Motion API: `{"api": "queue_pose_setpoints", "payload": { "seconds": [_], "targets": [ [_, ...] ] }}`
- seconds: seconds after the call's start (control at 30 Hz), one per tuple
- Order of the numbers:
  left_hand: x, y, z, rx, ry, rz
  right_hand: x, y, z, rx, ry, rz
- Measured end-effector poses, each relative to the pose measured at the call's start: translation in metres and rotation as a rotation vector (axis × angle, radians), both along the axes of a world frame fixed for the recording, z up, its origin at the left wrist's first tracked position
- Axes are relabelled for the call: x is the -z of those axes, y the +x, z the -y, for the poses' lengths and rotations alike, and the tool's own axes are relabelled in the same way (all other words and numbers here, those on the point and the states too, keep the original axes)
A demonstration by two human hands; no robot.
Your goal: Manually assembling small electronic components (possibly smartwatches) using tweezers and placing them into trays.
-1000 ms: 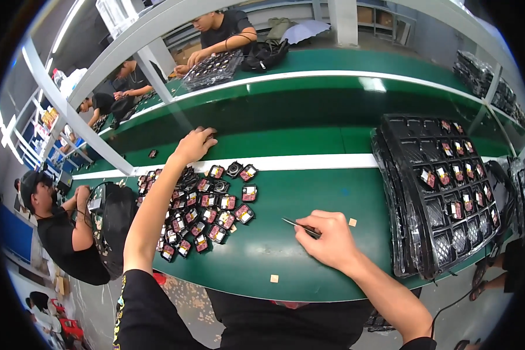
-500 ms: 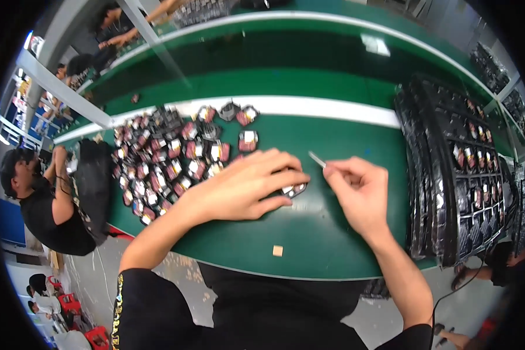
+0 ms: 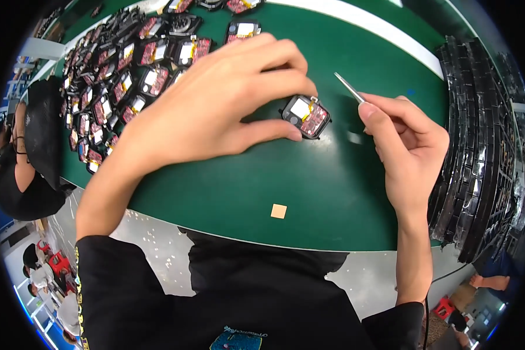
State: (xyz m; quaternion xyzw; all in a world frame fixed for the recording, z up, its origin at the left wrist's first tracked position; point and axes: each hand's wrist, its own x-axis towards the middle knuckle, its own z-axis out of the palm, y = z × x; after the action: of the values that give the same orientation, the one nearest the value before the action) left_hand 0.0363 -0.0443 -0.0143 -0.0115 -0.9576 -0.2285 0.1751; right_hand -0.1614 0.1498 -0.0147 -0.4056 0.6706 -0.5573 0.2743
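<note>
An opened smartwatch case [image 3: 312, 118] lies on the green bench, its red circuit board and white battery label facing up. My left hand [image 3: 227, 93] holds it at its left side, between the thumb and a fingertip. My right hand [image 3: 407, 140] pinches a pair of thin metal tweezers [image 3: 349, 87], their tips pointing up and left, apart from the case. Another open watch case [image 3: 242, 30] sits just beyond my left knuckles. Part of the spread of watch cases [image 3: 122, 87] on the left is hidden behind my left hand and wrist.
A small tan square piece [image 3: 279, 211] lies near the bench's front edge. Tall stacks of black trays [image 3: 469, 146] stand at the right. A white strip [image 3: 379, 32] borders the bench's far side. At the left, a person [image 3: 26, 169] sits beside a black bag [image 3: 44, 128].
The view has tilted and come nearer the bench. More of the watch case in my left hand now shows. My right hand still pinches the tweezers.
</note>
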Motion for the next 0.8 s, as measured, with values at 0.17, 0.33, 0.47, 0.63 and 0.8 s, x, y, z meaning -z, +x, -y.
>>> {"api": "queue_pose_setpoints", "payload": {
  "seconds": [0.17,0.33,0.47,0.63,0.8],
  "targets": [
    [0.004,-0.001,0.002,0.01,0.054,-0.061,-0.005,0.001,-0.008,-0.067,0.009,-0.047],
    [0.003,-0.002,0.002,-0.005,0.173,0.016,0.0,-0.002,-0.009,-0.181,0.05,-0.263],
    [0.003,-0.003,0.003,-0.025,0.211,0.039,0.003,-0.001,-0.005,-0.192,0.061,-0.4],
    [0.002,-0.005,0.004,-0.007,0.22,0.027,0.0,0.002,-0.001,-0.187,0.037,-0.423],
    [0.004,-0.003,0.007,-0.009,0.223,0.039,0.002,0.004,-0.001,-0.176,0.042,-0.412]
  ]
}}
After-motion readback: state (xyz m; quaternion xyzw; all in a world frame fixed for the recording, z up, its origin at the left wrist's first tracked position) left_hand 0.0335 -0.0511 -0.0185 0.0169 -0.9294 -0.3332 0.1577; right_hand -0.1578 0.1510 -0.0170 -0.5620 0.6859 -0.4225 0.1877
